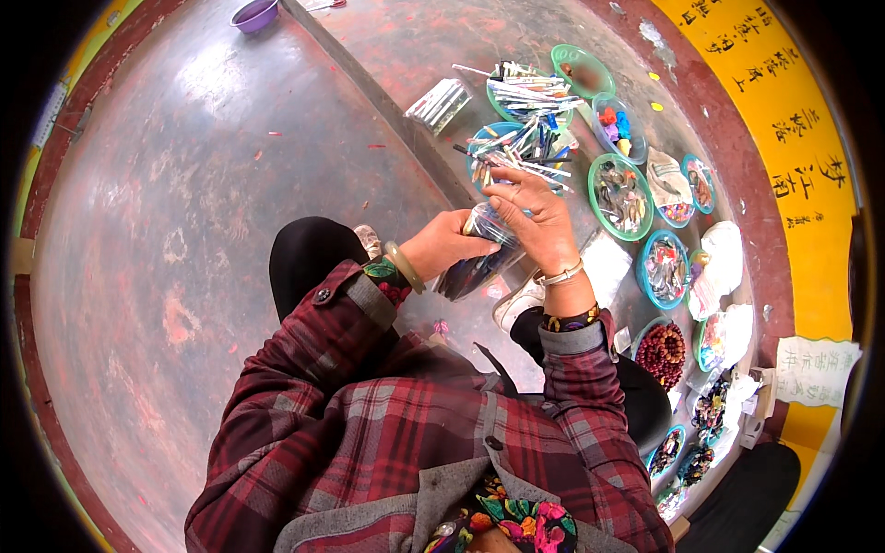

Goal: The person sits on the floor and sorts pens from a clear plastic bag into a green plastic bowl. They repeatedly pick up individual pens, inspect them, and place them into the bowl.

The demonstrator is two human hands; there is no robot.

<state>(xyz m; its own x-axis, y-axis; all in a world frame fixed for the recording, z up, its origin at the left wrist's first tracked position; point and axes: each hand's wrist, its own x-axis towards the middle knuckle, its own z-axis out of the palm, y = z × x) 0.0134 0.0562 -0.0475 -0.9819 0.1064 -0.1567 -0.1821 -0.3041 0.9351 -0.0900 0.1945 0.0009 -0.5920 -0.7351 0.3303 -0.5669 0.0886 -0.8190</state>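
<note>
My left hand [447, 241] is closed round a clear plastic bag [479, 269] with dark, slim, pen-like things inside. Against the bag's gathered upper end is my right hand [539, 217], its fingers bent and the fingertips pinched together. What those fingertips hold is too small to make out. Just beyond my hands, a blue basket [475, 152] is heaped with loose pens [521, 147]. Farther off, white pens [535, 92] fill a green basket, and a clear packet of white pens [438, 103] lies on the floor to its left.
On my right stand several baskets: a green one [595, 207] with small mixed items, a blue one [650, 290], and one of dark red beads [661, 355]. A purple basin [254, 16] sits far left. Someone's dark-clothed leg [751, 498] shows at lower right.
</note>
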